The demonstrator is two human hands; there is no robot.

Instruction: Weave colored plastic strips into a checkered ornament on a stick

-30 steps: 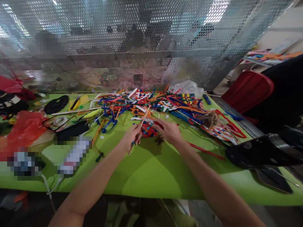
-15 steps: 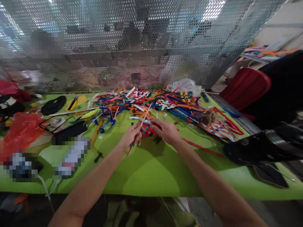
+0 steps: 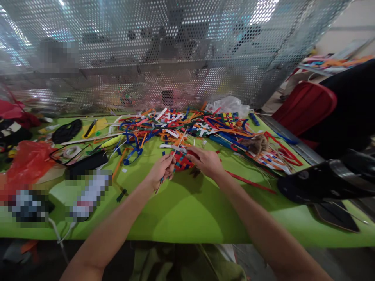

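Note:
My left hand (image 3: 162,171) is closed round a thin pale stick (image 3: 181,141). The stick slants up and to the right, past the fingers, and its lower end shows below the hand. A bit of blue shows under the palm; I cannot tell what it is. My right hand (image 3: 205,160) is closed on a flat silvery blade (image 3: 180,149), its handle hidden in the fingers. The blade lies across the stick, just above the left fingertips. Beneath and between both hands is a red, blue and green woven piece (image 3: 184,162) on the green tabletop (image 3: 187,218).
Behind my hands spreads a heap of coloured strips (image 3: 172,123). A bundle of brown fibre (image 3: 258,143) lies right, near a black cylinder (image 3: 316,181). Left are a yellow-black cutter (image 3: 90,128), a tape roll (image 3: 72,151) and a red plastic bag (image 3: 29,164). A perforated metal screen (image 3: 131,74) stands behind.
The blade has shifted slightly along the stick near my left fingertips. Both hands stay almost in place, and the stick's lower end has moved a little to the left.

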